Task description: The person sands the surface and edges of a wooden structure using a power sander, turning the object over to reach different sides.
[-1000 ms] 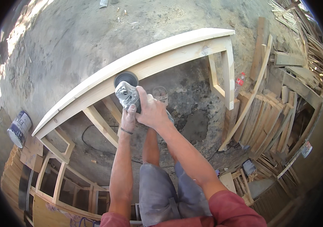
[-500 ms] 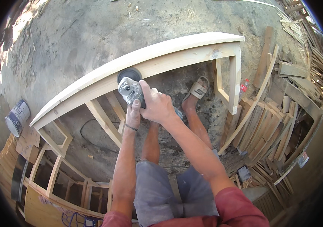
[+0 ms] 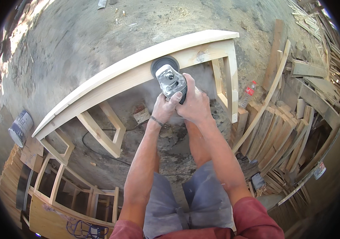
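Observation:
Both of my hands grip an angle grinder with a silver, dusty head and a round dark sanding disc. The disc lies against the side rail of a pale wooden frame, right of its middle. My left hand wraps the tool from the left, thumb up near the head, with a dark band at the wrist. My right hand closes around the body from the right, its index finger stretched along the side. Dust hangs in the air around the disc. The lower body of the grinder is hidden by my hands.
Stacked wood offcuts and a long leaning strip stand at right, with a plastic bottle beside the frame's leg. At left are a paint bucket and another wooden frame. A dark cord trails over the floor.
The grinder and both hands have moved right along the rail. My feet have shifted, and the sandal seen at right before is now out of sight. A small block shows under the frame.

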